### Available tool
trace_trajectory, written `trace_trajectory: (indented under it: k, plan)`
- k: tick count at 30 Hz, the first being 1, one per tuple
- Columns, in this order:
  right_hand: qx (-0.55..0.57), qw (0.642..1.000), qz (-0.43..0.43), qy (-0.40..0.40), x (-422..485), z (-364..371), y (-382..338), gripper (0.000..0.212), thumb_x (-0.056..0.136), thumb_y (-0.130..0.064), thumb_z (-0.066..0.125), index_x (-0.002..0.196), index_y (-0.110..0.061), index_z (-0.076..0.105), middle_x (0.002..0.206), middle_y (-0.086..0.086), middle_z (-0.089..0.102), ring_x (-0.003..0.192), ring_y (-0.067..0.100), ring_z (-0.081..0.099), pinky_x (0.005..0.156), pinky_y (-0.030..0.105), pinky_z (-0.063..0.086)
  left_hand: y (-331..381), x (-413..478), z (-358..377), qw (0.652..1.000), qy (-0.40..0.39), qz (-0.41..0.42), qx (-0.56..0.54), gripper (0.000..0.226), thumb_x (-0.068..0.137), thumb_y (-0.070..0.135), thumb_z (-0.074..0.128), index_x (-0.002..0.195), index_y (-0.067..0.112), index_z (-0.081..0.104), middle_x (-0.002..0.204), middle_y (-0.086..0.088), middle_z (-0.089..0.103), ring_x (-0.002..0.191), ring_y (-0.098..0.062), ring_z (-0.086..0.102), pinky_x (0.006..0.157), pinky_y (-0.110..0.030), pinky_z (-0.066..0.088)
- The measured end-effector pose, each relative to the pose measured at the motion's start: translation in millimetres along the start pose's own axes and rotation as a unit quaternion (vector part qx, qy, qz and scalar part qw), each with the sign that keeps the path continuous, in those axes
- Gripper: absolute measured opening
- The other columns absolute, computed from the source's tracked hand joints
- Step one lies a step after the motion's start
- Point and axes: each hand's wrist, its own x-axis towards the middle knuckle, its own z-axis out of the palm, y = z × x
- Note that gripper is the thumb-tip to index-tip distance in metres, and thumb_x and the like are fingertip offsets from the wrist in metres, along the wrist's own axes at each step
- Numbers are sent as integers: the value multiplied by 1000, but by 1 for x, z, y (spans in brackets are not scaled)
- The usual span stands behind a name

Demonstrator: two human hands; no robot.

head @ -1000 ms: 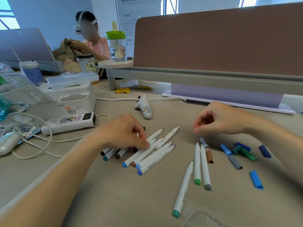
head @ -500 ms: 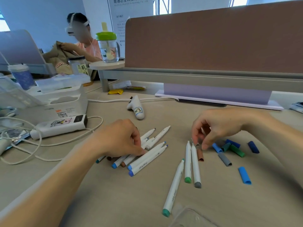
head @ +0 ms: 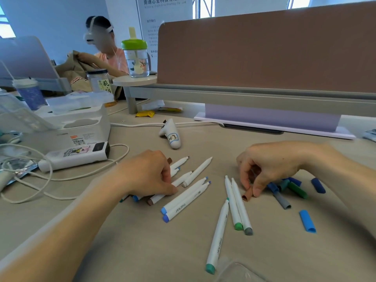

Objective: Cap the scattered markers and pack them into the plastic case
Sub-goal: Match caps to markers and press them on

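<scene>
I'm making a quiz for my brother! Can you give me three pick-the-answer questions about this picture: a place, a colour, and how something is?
1. Where does the bottle with the green lid stand? A) on the floor B) on the small round shelf C) in the case
2. What colour is the cap that the right hand pinches? A) brown B) yellow C) pink
3. The two blue-ended markers are: A) standing up B) capped C) lying flat, tips bare
Answers: B, it stands on the shelf; A, the pinched cap is brown; C, both lie flat with blue tips showing.
</scene>
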Motion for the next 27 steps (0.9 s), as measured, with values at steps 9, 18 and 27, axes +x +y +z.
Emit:
trace_trajectory:
  k: [9,18,27]
  plan:
    - [149,959,-76,226,-13,-15,0,7,85,-13,74,86,-20,73,75,-3,72,66,13,64,59,22,51,-4,-3,-11,992,37,44,-111,15,89,37,66,83,26,74,72,10,68,63,0,57,61,-16,46]
    - [235,918,-108,300,-4,-8,-6,7,85,-4,72,89,-9,76,73,3,74,65,17,67,63,22,53,6,-11,-15,958,-11,116,-260,14,92,28,63,90,18,74,79,6,76,76,-11,70,77,-23,51]
    - [270,907,-112,302,-3,-6,-12,9,86,-2,71,91,-7,76,72,5,74,64,15,67,64,20,52,8,-13,-13,952,-10,133,-274,11,91,25,66,87,20,74,76,2,75,67,-9,66,65,-15,50]
